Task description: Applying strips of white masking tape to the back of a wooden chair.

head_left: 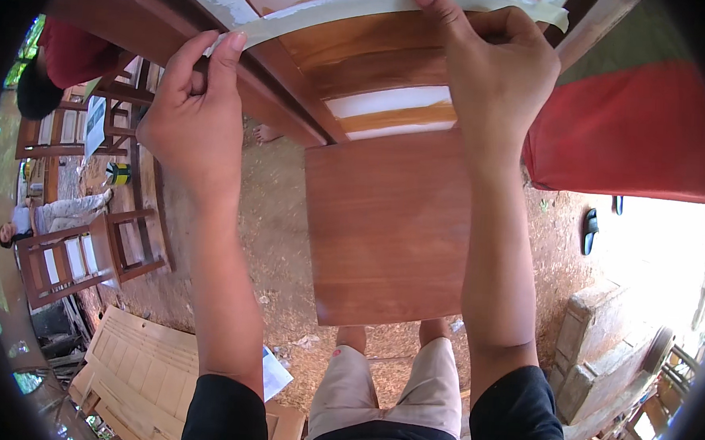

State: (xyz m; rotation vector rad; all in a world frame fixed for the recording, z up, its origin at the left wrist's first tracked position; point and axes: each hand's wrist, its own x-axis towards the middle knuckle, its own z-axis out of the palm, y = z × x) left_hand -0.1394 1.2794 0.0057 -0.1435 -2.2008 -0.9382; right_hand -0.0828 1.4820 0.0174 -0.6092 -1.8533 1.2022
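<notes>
A pale strip of masking tape [340,9] stretches across the upper back of a brown wooden chair, whose seat [388,230] lies below and between my arms. My left hand [194,124] pinches the tape's left end between thumb and forefinger, by the chair's upright. On the right, my right hand [499,84] has its thumb on the tape and its other fingers curled, close to the strip's right end. Under the tape the backrest [368,73] shows brown slats with white bands between them. More whitish tape or covering lies along the top edge.
Other brown chairs [99,254] stand at the left, near a seated person [50,212] and a person in dark red at upper left. Red cloth [628,131] hangs at the right. Wooden panels [138,360] lie lower left; a worn wooden piece [589,344] stands lower right. A black sandal [589,231] rests on the ground.
</notes>
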